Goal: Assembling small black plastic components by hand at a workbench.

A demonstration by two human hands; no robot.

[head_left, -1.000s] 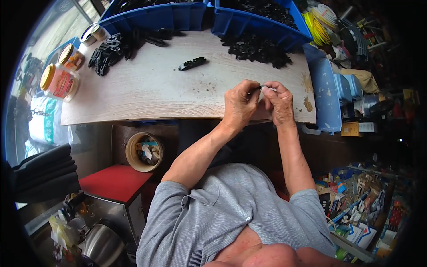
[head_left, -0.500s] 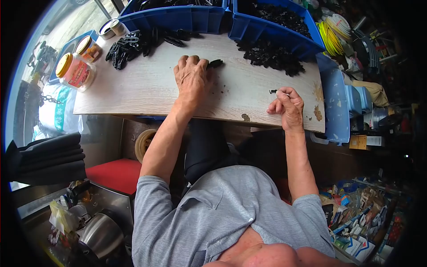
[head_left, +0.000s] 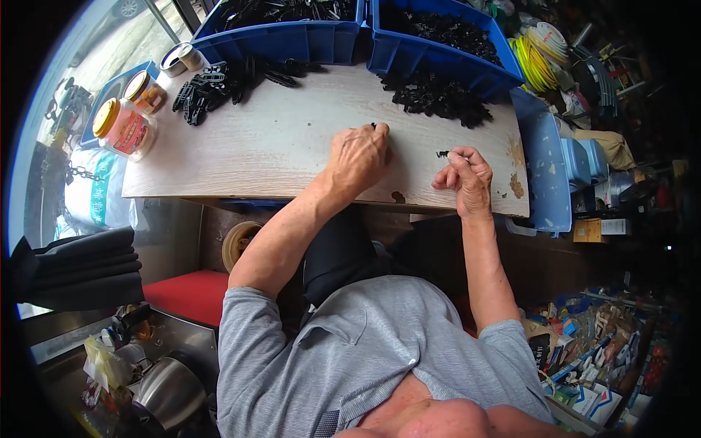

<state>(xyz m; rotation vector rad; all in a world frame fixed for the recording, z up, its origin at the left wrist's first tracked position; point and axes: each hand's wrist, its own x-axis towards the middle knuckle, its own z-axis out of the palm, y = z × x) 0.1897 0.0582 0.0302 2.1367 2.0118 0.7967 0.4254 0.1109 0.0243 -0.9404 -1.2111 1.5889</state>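
Note:
My left hand (head_left: 358, 157) is closed over the middle of the table, its fingers curled round an elongated black plastic part (head_left: 374, 125). Only a dark tip of that part shows past the fingers. To its right, above the table's front edge, my right hand (head_left: 471, 175) pinches a small black toothed plastic piece (head_left: 442, 154) between thumb and forefinger. A pile of similar elongated black parts (head_left: 201, 91) lies at the left back of the table. At the right back sits a heap of small black pieces (head_left: 438, 98).
Two blue bins full of black parts, a left one (head_left: 292, 42) and a right one (head_left: 445, 58), stand along the back of the wooden table (head_left: 241, 153). Yellow-lidded jars (head_left: 128, 128) stand at its left edge. A light blue plastic tub (head_left: 548, 171) is beyond its right edge.
My left hand has moved right and nearer to me with the elongated black part, closer to my right hand. The right hand keeps its pinch on the small piece, almost in place.

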